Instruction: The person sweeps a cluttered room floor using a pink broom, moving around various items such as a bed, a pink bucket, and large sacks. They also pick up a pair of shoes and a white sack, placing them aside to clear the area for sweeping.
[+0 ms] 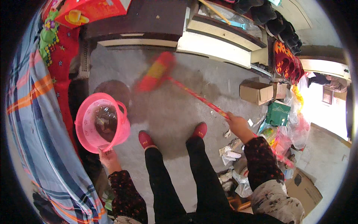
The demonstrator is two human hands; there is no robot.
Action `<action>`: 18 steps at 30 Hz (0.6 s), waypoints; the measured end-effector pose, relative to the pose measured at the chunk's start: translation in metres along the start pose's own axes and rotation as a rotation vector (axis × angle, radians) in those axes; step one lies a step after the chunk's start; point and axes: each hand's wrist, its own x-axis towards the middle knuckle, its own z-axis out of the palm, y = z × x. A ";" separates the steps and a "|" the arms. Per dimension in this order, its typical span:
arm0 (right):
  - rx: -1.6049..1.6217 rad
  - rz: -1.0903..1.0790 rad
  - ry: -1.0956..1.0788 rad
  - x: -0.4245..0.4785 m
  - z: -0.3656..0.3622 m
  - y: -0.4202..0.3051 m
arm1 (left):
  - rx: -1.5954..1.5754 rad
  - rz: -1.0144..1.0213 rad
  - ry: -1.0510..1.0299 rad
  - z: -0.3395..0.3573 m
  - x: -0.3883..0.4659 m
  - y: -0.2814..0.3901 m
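Observation:
A pink plastic bucket (123,131) with murky water inside hangs at the left, tilted so that its opening shows. My left hand (109,160) grips its near rim. My right hand (237,127) is closed around the patterned red handle of a broom (200,98). The broom's red and yellow head (156,71) is blurred and lies over the concrete floor (167,117), beyond my feet. Whether the head touches the floor I cannot tell. Dark wet patches mark the floor around it.
A bed with a plaid cover (42,134) runs along the left. Dark furniture (134,19) and drawers (215,44) line the far side. On the right are an open cardboard box (253,93), a green box (277,113), plastic bags and litter. Red slippers (288,64) hang beyond.

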 end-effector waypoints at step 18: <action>0.370 0.211 0.291 -0.113 -0.007 0.083 | 0.083 -0.350 0.227 -0.137 -0.021 -0.040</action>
